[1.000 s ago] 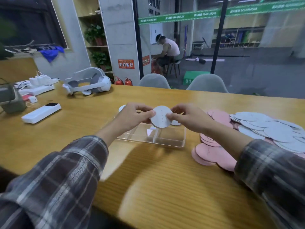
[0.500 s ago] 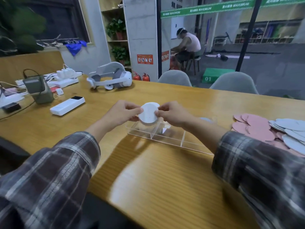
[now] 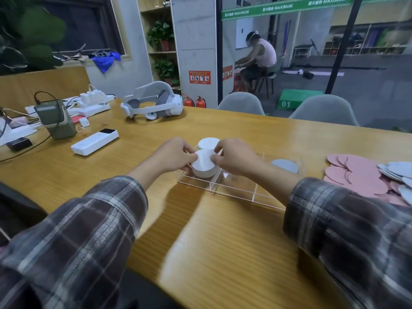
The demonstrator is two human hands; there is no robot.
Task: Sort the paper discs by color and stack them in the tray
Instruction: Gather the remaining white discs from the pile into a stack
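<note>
White paper, pressed into a thick white stack [image 3: 204,163], is pinched between both of the person's hands at the left end of the clear tray [image 3: 245,195]. The left hand [image 3: 171,156] has its fingers curled round the stack's left edge with the thumb on top. The right hand [image 3: 234,158] grips the right edge the same way. From where I stand the stack is low in the near-left compartment, though I cannot tell whether its base touches the tray floor.

Just behind it stands a second white stack [image 3: 209,142] in the far-left compartment. One blue-grey disc [image 3: 285,165] lies in a compartment further right. The loose pink discs [image 3: 354,173] and blue-grey discs [image 3: 395,169] lie heaped on the table [image 3: 223,241], well apart to the right.

To do this well, I reckon both hands should lower it level, so no disc slides out sideways. The edges want squaring with the fingertips before anything lets go. The fingers should then open outward together, not one side first, or the top discs may skew. The thin acrylic walls look tight around the stack, so the knuckles need care. The neighbouring white stack is close enough to be knocked by the right hand's fingers.
</note>
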